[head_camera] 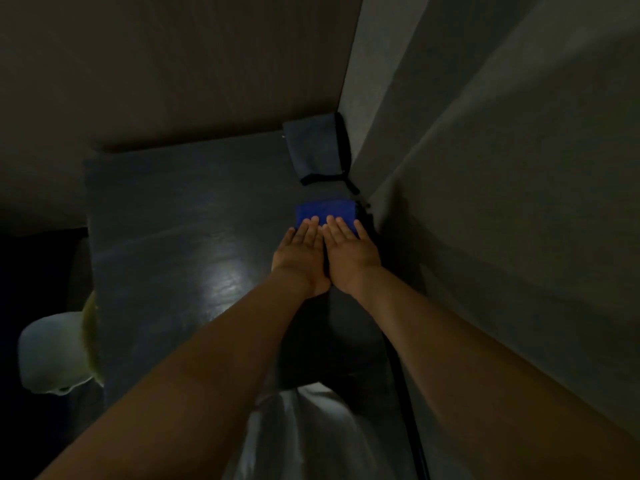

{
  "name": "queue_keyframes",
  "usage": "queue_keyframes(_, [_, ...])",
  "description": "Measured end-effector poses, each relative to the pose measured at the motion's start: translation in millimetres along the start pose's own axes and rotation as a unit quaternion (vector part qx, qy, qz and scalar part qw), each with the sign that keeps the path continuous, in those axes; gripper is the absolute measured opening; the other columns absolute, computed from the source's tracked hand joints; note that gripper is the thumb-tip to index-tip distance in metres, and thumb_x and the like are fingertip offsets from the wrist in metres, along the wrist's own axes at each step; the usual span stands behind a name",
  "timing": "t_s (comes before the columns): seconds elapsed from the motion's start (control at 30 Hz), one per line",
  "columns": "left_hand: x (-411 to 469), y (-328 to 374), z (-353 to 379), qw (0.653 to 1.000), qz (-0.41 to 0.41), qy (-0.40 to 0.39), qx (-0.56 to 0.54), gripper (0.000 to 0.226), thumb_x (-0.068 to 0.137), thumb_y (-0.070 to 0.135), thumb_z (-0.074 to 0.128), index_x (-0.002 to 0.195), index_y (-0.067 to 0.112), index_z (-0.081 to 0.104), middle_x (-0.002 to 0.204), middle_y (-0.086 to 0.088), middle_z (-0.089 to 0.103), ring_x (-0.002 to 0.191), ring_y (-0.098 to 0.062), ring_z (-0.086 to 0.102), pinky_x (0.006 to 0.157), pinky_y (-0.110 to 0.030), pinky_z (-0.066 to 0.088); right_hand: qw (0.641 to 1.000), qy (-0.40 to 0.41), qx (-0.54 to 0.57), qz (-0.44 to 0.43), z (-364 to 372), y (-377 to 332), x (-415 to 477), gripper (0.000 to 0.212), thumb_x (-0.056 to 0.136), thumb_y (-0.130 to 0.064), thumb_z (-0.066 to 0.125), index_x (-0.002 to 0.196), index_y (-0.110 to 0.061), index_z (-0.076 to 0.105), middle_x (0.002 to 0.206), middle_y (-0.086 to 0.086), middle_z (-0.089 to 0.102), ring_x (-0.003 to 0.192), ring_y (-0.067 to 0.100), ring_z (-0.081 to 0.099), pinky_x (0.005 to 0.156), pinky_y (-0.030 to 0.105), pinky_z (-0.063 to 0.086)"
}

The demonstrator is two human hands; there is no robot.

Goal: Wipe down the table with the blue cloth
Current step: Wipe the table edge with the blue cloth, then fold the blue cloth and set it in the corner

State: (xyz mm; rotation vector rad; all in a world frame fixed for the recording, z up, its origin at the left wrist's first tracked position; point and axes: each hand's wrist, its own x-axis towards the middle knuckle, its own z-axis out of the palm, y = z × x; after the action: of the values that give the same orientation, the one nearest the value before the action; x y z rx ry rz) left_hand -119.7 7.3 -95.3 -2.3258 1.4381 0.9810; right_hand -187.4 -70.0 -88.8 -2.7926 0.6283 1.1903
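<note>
Both my palms lie flat, fingers stretched out and together, so neither hand grips anything: my left hand (302, 252) and right hand (350, 252) sit side by side, thumbs touching, pressing down on the near half of the blue cloth (323, 213). The cloth looks folded into a small pad and lies on the dark table (180, 216) at its far right side, just beside the wall (485, 168). Only my fingertips overlap it; the heels of my hands rest on the bare tabletop. From here I see 3 risks. With pressure alone and no pinch, the pad could slide out from under my fingers or bunch up if I push too fast. A grey pouch with a black strap (317, 150) sits just beyond the cloth, and a forward stroke would shove into it or snag the strap. A black cable (403, 375) runs along the wall edge, so a stroke drifting right could catch it. The room is dim, so I cannot tell which areas are clean.
</note>
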Motion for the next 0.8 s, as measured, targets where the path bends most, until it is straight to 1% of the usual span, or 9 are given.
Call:
queue_keyframes(0.13, [8.5, -7.8, -7.4, 1.000, 0.005, 0.012, -0.002, 0.093, 0.091, 0.051, 0.045, 0.151, 0.010, -0.014, 0.159, -0.009, -0.019, 0.147, -0.020, -0.015, 0.120, -0.037, -0.005, 1.000, 0.003, 0.013, 0.002, -10.4, 1.7, 11.6, 0.070, 0.099, -0.036, 0.030, 0.153, -0.014, -0.010, 0.161, 0.003, -0.016, 0.148, 0.018, -0.013, 0.118, 0.042, -0.010])
queue_keyframes(0.3, [15.9, -12.7, -7.4, 0.999, 0.007, 0.031, -0.014, 0.087, 0.093, 0.050, 0.039, 0.150, 0.011, -0.014, 0.159, -0.009, -0.019, 0.147, -0.020, -0.015, 0.120, -0.037, -0.005, 0.998, 0.037, 0.044, -0.011, -12.2, 7.6, 17.5, 0.071, 0.099, -0.038, 0.033, 0.153, -0.015, -0.007, 0.161, 0.002, -0.015, 0.148, 0.016, -0.012, 0.117, 0.041, -0.010])
queue_keyframes(0.37, [15.4, -14.7, -9.0, 0.998, 0.015, 0.039, -0.052, 0.082, 0.095, 0.047, 0.037, 0.152, 0.013, -0.010, 0.159, -0.006, -0.016, 0.147, -0.017, -0.012, 0.120, -0.037, -0.003, 0.994, 0.058, 0.086, -0.024, -9.9, 11.2, 15.4, 0.067, 0.100, -0.034, 0.033, 0.154, -0.016, -0.003, 0.162, 0.001, -0.011, 0.148, 0.014, -0.009, 0.118, 0.040, -0.010])
queue_keyframes(0.43, [14.1, -20.4, -10.9, 0.987, 0.032, 0.078, -0.134, 0.071, 0.096, 0.037, 0.042, 0.153, 0.015, 0.006, 0.161, -0.005, -0.002, 0.148, -0.017, 0.001, 0.121, -0.035, 0.006, 0.981, 0.096, 0.164, -0.048, -7.8, 17.7, 15.4, 0.061, 0.100, -0.023, 0.037, 0.154, -0.016, 0.012, 0.162, 0.001, 0.000, 0.149, 0.013, -0.001, 0.120, 0.037, -0.006])
queue_keyframes(0.53, [10.0, -29.2, -10.7, 0.949, 0.053, 0.201, -0.237, 0.053, 0.090, 0.011, 0.052, 0.142, 0.009, 0.042, 0.152, -0.012, 0.036, 0.138, -0.027, 0.035, 0.113, -0.032, 0.026, 0.929, 0.194, 0.308, -0.063, -4.0, 25.2, 15.2, 0.048, 0.096, -0.006, 0.043, 0.143, -0.009, 0.043, 0.157, 0.006, 0.027, 0.146, 0.018, 0.022, 0.119, 0.032, 0.011])
queue_keyframes(0.6, [9.8, -32.4, -8.6, 0.923, 0.018, 0.258, -0.285, 0.046, 0.088, 0.003, 0.054, 0.133, 0.005, 0.052, 0.138, -0.014, 0.050, 0.125, -0.030, 0.048, 0.104, -0.028, 0.034, 0.891, 0.271, 0.364, 0.012, -1.2, 27.6, 15.1, 0.039, 0.095, -0.005, 0.045, 0.133, -0.008, 0.056, 0.148, 0.007, 0.044, 0.137, 0.021, 0.040, 0.114, 0.032, 0.028])
queue_keyframes(0.67, [10.3, -32.6, -9.1, 0.896, -0.053, 0.259, -0.357, 0.042, 0.091, 0.003, 0.053, 0.132, 0.006, 0.052, 0.131, -0.013, 0.051, 0.117, -0.027, 0.052, 0.096, -0.022, 0.037, 0.859, 0.298, 0.396, 0.129, 1.8, 31.0, 17.5, 0.031, 0.096, -0.013, 0.049, 0.124, -0.011, 0.060, 0.133, 0.007, 0.057, 0.123, 0.022, 0.053, 0.104, 0.036, 0.042])
queue_keyframes(0.73, [15.0, -32.5, -9.3, 0.868, -0.113, 0.233, -0.424, 0.039, 0.093, 0.009, 0.055, 0.131, 0.008, 0.051, 0.129, -0.013, 0.054, 0.111, -0.025, 0.056, 0.093, -0.025, 0.041, 0.845, 0.258, 0.422, 0.204, 4.6, 35.5, 23.8, 0.024, 0.096, -0.023, 0.052, 0.113, -0.010, 0.063, 0.118, 0.010, 0.062, 0.110, 0.025, 0.059, 0.089, 0.037, 0.049])
queue_keyframes(0.8, [20.0, -31.5, -10.5, 0.847, -0.152, 0.219, -0.459, 0.037, 0.092, 0.013, 0.059, 0.128, 0.007, 0.054, 0.122, -0.015, 0.061, 0.109, -0.026, 0.059, 0.091, -0.029, 0.045, 0.848, 0.201, 0.433, 0.230, 5.1, 37.8, 32.1, 0.028, 0.095, -0.033, 0.054, 0.103, -0.009, 0.066, 0.107, 0.012, 0.066, 0.097, 0.026, 0.063, 0.074, 0.031, 0.048])
